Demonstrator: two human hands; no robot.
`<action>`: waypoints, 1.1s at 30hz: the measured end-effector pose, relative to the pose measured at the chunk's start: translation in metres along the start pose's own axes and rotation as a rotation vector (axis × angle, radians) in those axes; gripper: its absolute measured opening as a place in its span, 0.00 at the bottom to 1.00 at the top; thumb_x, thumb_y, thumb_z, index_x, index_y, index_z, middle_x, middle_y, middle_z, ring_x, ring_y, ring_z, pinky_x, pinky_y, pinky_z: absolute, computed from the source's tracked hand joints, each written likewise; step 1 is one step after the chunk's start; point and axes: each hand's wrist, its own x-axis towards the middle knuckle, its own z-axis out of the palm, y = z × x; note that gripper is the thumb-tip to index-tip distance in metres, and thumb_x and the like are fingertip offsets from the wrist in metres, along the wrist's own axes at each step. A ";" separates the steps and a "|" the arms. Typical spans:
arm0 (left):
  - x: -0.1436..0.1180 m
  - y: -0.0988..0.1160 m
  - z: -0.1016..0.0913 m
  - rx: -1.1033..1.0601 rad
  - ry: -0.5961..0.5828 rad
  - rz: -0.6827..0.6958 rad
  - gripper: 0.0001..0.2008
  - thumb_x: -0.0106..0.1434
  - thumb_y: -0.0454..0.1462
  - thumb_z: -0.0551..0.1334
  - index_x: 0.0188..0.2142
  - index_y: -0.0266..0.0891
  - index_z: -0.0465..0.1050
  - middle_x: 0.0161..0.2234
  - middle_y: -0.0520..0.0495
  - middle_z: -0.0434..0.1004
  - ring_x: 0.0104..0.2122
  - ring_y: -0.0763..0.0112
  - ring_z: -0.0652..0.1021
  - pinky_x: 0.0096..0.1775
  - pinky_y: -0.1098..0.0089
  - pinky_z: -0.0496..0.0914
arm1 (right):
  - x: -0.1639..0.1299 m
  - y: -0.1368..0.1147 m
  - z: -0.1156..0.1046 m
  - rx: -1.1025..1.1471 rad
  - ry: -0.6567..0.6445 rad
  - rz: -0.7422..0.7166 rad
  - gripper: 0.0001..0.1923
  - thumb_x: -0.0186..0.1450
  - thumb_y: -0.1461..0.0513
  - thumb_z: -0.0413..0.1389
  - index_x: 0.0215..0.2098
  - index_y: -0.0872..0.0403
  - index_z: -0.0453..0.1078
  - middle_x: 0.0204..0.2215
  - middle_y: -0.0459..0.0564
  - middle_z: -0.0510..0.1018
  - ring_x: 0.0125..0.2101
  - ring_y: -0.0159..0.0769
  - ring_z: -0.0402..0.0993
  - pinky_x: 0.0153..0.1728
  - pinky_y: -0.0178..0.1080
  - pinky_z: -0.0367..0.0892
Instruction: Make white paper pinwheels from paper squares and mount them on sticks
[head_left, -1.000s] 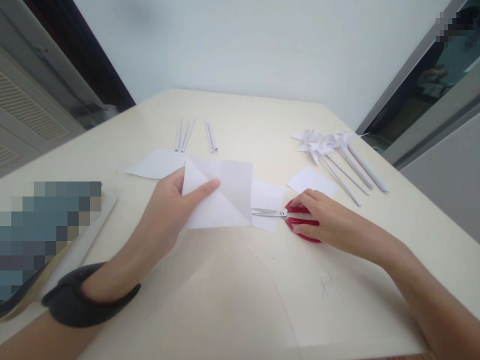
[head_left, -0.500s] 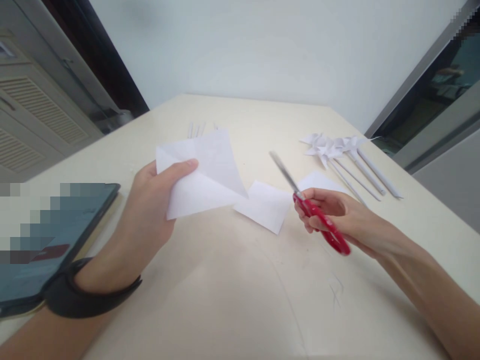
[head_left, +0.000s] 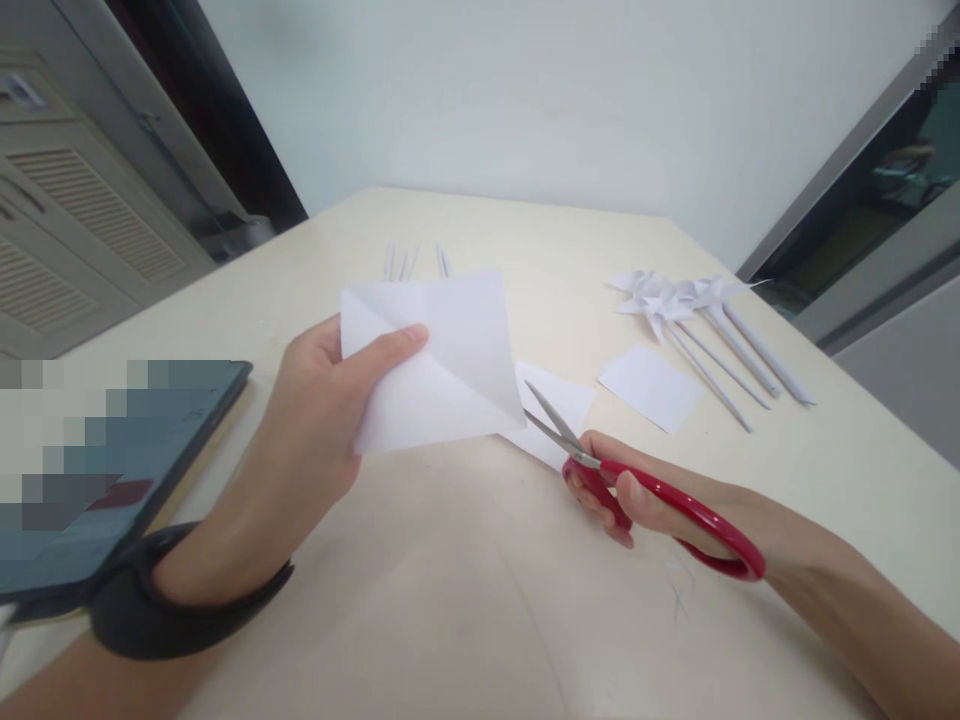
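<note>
A creased square sheet of white paper (head_left: 450, 340) is pinched in my left hand (head_left: 330, 390), thumb on its face and fingers hidden behind. My right hand (head_left: 637, 500) grips a pair of red-handled scissors (head_left: 690, 505). Their blades are spread, with the tips at the paper's lower right corner; whether they touch it I cannot tell. Behind the blades, partly covered, lies a second white sheet (head_left: 562, 400) on the table. Another white paper square (head_left: 652, 385) rests farther right.
White paper pinwheels (head_left: 660, 295) on rolled paper sticks (head_left: 742, 350) lie at the right. Several thin paper sticks (head_left: 401, 260) are behind the held sheet. A tablet (head_left: 120, 480) stands at the left on the cream table (head_left: 420, 610). A white wall (head_left: 510, 100) rises behind.
The scissors have swung down and their blades have opened, now by the sheet's corner. My left hand has shifted the sheet slightly right. The paper square at the right shows more fully.
</note>
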 end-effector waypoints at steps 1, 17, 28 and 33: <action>-0.001 0.001 0.001 0.009 -0.002 -0.014 0.14 0.57 0.36 0.64 0.44 0.40 0.76 0.41 0.47 0.82 0.32 0.64 0.81 0.30 0.73 0.76 | 0.000 -0.001 0.000 0.025 -0.051 0.021 0.20 0.63 0.44 0.49 0.34 0.51 0.62 0.27 0.47 0.67 0.25 0.33 0.61 0.26 0.37 0.63; -0.009 0.001 0.011 0.055 -0.035 -0.046 0.14 0.57 0.38 0.65 0.45 0.41 0.76 0.42 0.47 0.81 0.33 0.63 0.81 0.30 0.73 0.75 | 0.001 -0.005 0.002 0.002 -0.123 0.083 0.19 0.63 0.45 0.50 0.35 0.51 0.59 0.32 0.48 0.68 0.30 0.33 0.62 0.30 0.37 0.61; -0.008 0.005 0.013 0.065 0.011 -0.029 0.15 0.57 0.37 0.65 0.44 0.38 0.76 0.40 0.43 0.82 0.30 0.63 0.81 0.28 0.71 0.76 | 0.003 -0.011 0.010 0.043 -0.104 0.147 0.21 0.64 0.44 0.48 0.30 0.52 0.53 0.23 0.40 0.60 0.22 0.26 0.53 0.23 0.32 0.50; -0.006 0.005 0.013 0.053 -0.006 -0.033 0.16 0.57 0.36 0.64 0.46 0.38 0.75 0.38 0.43 0.82 0.29 0.64 0.81 0.27 0.72 0.75 | 0.002 -0.011 0.009 0.056 -0.104 0.180 0.22 0.63 0.42 0.48 0.31 0.53 0.55 0.23 0.39 0.60 0.20 0.23 0.53 0.22 0.31 0.50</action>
